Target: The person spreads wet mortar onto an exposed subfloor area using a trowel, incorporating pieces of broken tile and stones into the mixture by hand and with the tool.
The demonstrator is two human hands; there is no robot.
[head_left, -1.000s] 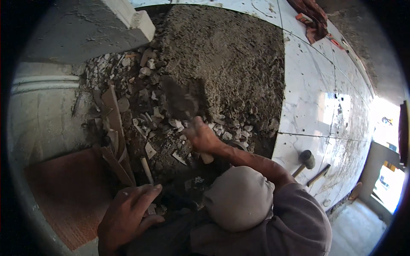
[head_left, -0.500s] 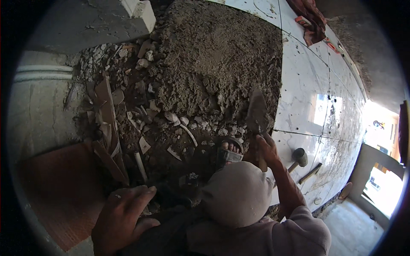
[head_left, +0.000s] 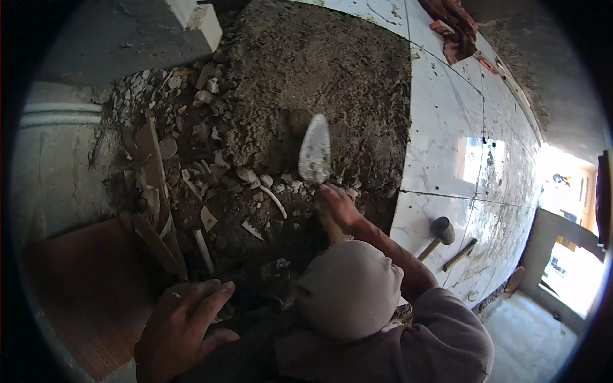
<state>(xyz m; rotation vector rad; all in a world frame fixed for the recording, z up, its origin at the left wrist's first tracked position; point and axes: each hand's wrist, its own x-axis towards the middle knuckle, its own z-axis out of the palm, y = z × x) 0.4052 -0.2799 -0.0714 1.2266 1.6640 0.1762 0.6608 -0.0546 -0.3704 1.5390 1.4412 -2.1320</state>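
My right hand (head_left: 338, 210) grips a wooden-handled trowel (head_left: 314, 150), its blade glinting over the near part of a rough mortar bed (head_left: 319, 64). Rubble and broken tile pieces (head_left: 207, 218) lie along the bed's near and left sides. My left hand (head_left: 185, 322) hangs at lower left, fingers loosely bent and thumb apart, with nothing visible in it. A rounded grey cloth-covered shape, apparently my knee (head_left: 345, 290), fills the lower middle.
White marbled tiles (head_left: 440, 102) line the right, carrying a mallet (head_left: 440, 230), a dark bar (head_left: 460, 254) and reddish cloth (head_left: 460, 32). A concrete block (head_left: 128, 45), pipes (head_left: 60, 108) and a red-brown board (head_left: 83, 293) occupy the left. Bright openings (head_left: 568, 274) show at far right.
My right hand and trowel swung right toward the tile edge half a second ago, then came back left, the blade now catching light. My left hand has shifted slightly left.
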